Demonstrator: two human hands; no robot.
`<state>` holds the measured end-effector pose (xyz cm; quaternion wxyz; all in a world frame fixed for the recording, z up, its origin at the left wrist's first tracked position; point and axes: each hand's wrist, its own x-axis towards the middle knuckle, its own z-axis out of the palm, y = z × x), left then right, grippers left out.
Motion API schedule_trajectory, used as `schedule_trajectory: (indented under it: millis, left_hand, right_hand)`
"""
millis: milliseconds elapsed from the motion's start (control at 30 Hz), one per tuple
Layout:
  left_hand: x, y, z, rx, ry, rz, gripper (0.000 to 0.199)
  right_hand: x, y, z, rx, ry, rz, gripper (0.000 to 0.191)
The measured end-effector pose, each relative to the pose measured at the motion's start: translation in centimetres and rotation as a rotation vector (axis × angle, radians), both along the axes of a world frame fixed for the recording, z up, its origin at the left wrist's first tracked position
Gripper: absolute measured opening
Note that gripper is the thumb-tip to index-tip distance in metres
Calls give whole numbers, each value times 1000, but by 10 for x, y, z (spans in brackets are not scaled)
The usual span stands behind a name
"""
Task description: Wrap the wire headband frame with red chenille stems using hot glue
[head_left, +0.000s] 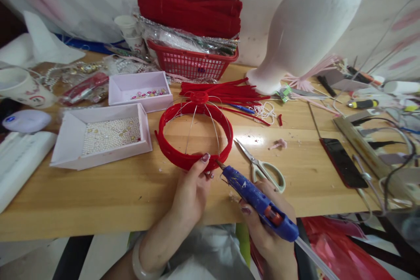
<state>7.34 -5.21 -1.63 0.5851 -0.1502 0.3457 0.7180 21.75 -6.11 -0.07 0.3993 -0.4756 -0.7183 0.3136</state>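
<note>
My left hand pinches the near rim of a red crown frame, thumb on the band and fingers behind or under it. Thin wires arch from the band up to a small red disc on top. In my right hand is a blue hot glue gun, with a clear glue stick poking out of its back. The nozzle points at the band, just right of my left thumb; whether it touches, I cannot tell. Scissors with pale handles lie beyond the glue gun.
Two white boxes stand at left, one with pearl beads, one with pink gems. Behind are a red basket, red pipe cleaners and a white mannequin head. A phone and a power strip lie at right.
</note>
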Motion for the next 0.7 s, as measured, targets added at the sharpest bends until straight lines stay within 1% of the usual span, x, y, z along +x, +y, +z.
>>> schedule_trajectory:
  millis: [367,533,700]
  left_hand:
    - [0,0,1,12,13,5,31]
    - [0,0,0,20,7,2,33]
    - [1,-1,-3,30,8,-7,31]
  right_hand:
    - [0,1,2,48,-63,-48,31]
    - [1,1,3,83,-87,-29,25]
    - [1,0,4,84,-95,-30,25]
